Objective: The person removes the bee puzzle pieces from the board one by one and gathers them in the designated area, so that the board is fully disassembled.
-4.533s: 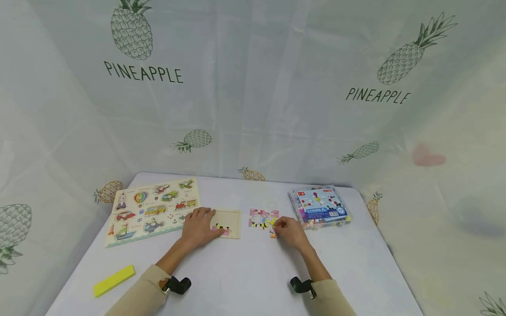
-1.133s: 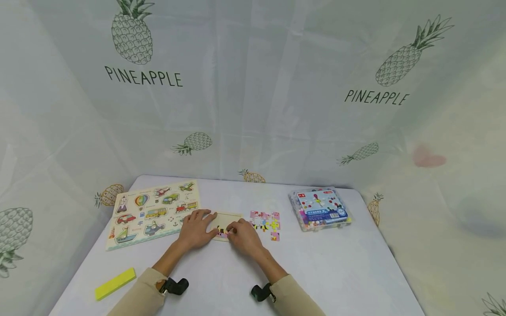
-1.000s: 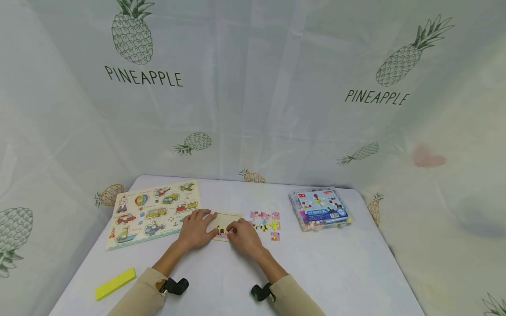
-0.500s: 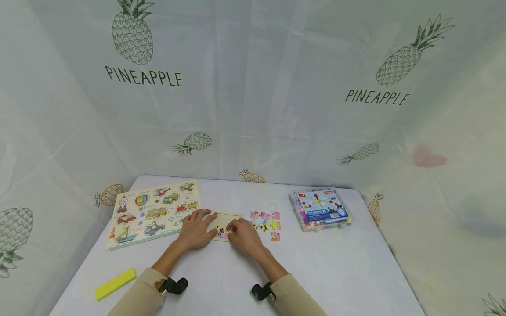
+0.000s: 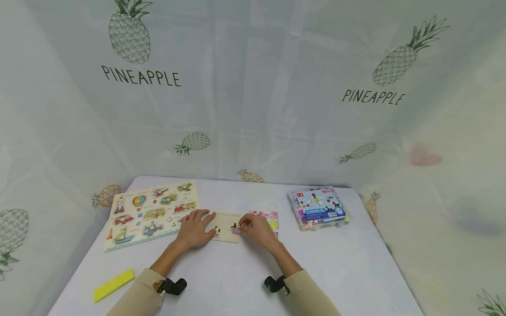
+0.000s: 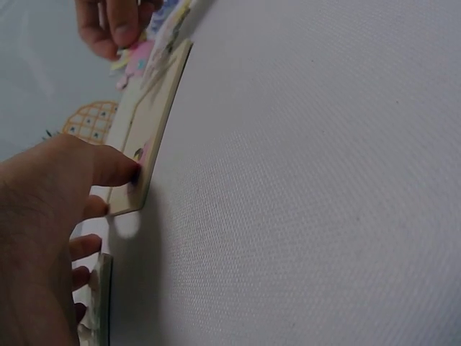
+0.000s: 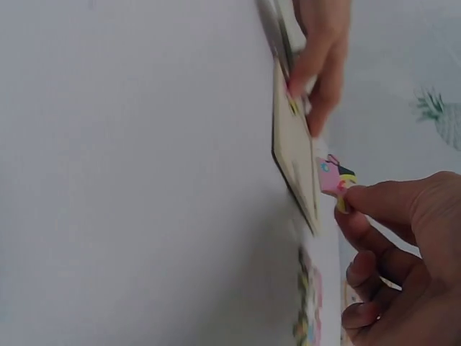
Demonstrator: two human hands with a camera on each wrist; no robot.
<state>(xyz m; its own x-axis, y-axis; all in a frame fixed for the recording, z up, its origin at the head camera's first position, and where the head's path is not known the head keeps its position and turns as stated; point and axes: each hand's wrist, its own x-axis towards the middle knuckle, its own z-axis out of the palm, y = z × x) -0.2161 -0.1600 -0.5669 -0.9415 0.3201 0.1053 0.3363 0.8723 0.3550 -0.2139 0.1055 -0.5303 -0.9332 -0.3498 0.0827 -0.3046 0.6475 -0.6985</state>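
Note:
A small wooden puzzle tray (image 5: 226,218) lies on the table, mostly bare inside. My left hand (image 5: 194,230) rests at its left side with spread fingers, the thumb on a jigsaw piece (image 5: 217,232) in the lower left corner. Over the tray's right part, my right hand (image 5: 258,230) pinches a pink, yellow and black jigsaw piece (image 7: 333,175) between thumb and index finger. The right wrist view shows that piece raised and tilted above the tray. Right of the tray lie several loose jigsaw pieces (image 5: 274,219), partly hidden behind the right hand.
A large vehicle puzzle board (image 5: 152,213) lies on the left, its right edge near the left hand. A yellow block (image 5: 113,285) sits at the front left. At the back right stands a clear plastic box (image 5: 320,208) of colourful parts. A pineapple-print curtain (image 5: 253,109) hangs behind the table.
My right hand came from the loose pieces to the tray, worked beside the left thumb, then drew right and up with a jigsaw piece in its fingertips. The left hand stays in place.

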